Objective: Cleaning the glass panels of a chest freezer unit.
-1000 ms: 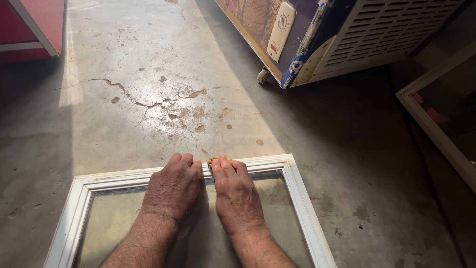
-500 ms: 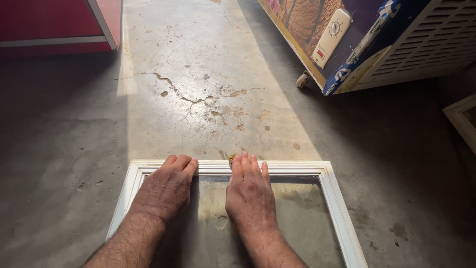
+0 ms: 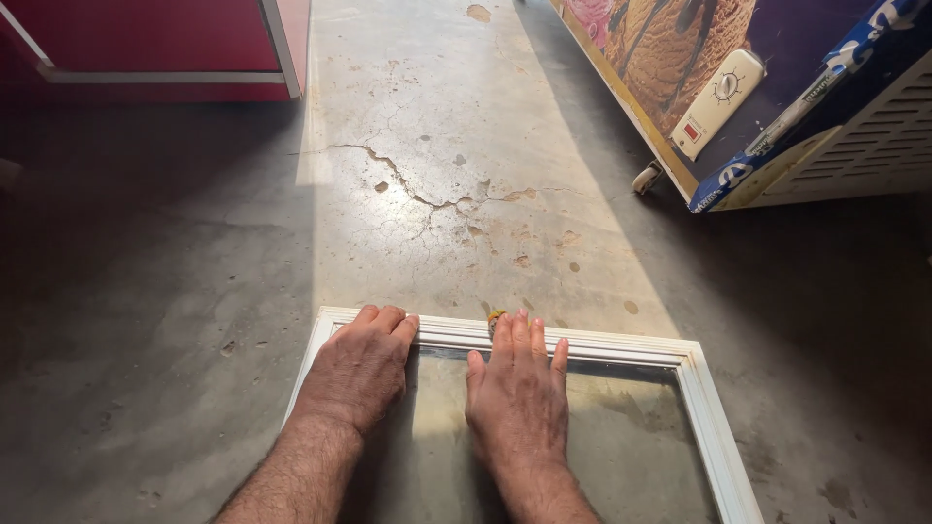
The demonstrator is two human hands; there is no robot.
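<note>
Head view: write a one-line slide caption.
Both hands, left and right, press flat on a white-framed glass panel lying on cracked concrete floor.

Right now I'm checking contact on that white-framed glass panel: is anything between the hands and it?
Nothing visible. The left hand lies flat on the glass panel with fingertips on its white top rail; the right hand also rests directly on it, beside a small yellowish object.

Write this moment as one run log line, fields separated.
left hand: flat on white frame corner | right hand: flat on glass pane, fingertips at top rail | frame lying on concrete floor
</note>
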